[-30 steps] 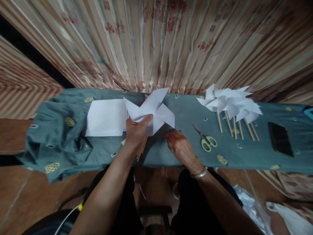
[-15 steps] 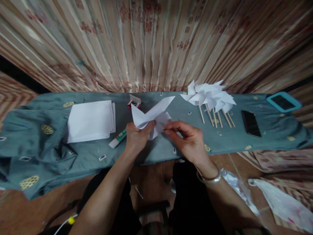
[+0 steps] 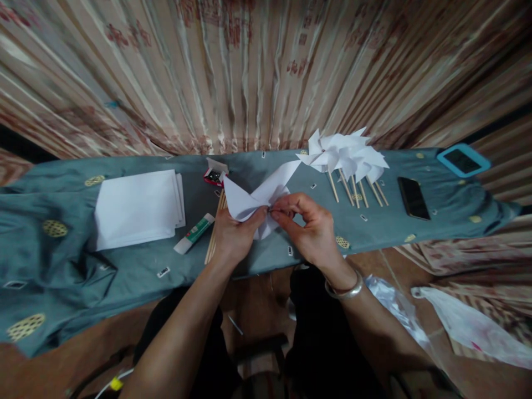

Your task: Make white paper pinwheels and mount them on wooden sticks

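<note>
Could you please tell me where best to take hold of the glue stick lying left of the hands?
Grip the glue stick across its middle, coming from above: it lies flat on the cloth, both long sides free, wooden sticks just right.

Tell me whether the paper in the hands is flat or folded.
Folded: the paper has pinwheel blades, corners gathered at its centre, pinched between left hand and right hand.

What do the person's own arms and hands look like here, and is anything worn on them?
Both forearms are bare, with no sleeves and no gloves in view. The left hand wears nothing that shows. The right hand has a plain silver metal bangle round the wrist. No rings, watch or markings can be made out.
</note>
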Available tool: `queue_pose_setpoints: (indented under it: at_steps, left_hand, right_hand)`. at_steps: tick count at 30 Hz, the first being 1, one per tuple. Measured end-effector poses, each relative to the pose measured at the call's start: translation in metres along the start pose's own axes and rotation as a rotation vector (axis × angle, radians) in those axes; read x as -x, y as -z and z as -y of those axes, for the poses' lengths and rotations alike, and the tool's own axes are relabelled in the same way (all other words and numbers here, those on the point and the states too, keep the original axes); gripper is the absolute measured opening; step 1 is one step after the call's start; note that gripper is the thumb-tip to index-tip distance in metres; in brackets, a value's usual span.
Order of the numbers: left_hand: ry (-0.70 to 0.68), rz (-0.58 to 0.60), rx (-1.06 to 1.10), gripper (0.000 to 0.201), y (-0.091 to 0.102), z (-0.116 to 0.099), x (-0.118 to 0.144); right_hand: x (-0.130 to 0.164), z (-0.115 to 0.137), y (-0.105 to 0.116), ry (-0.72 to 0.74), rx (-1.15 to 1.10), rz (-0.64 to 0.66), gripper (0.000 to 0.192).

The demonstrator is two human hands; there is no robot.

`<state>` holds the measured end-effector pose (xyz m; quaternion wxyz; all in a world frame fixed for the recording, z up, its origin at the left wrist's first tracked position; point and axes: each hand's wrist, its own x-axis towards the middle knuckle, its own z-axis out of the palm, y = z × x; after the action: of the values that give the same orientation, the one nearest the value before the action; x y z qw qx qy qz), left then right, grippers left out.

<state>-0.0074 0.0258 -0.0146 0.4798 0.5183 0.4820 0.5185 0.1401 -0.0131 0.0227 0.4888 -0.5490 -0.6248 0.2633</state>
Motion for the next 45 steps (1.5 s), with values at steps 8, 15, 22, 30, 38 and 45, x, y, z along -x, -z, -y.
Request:
queue_pose_setpoints:
  at_steps: [8,15,22,30,38,45]
  left_hand:
    - [-0.02,0.017,-0.007,0.019,0.002,0.002,0.001]
    - [-0.007,0.001,0.003,0.021,0.003,0.002,0.001]
    - [0.0,0.004,-0.006,0.022,0.005,0.004,0.001]
    - [0.024,0.02,0.057,0.025,0.006,0.008,-0.001]
    - [0.063,0.048,0.071,0.027,0.007,0.007,-0.001]
    - [0.12,0.062,0.11,0.028,0.007,-0.002,-0.001]
  right_hand:
    - [-0.001,-0.001,0.001,-0.015,-0.043,0.008,0.008]
    - [-0.002,-0.002,0.002,-0.053,-0.081,0.025,0.008]
    - [-0.003,-0.004,0.0,-0.077,-0.153,0.038,0.009]
    - [-0.003,-0.005,-0.003,-0.081,-0.15,0.036,0.009]
    - [0.0,-0.004,-0.001,-0.071,-0.067,0.067,0.007]
    - [0.002,-0.005,0.0,-0.05,-0.018,0.077,0.009]
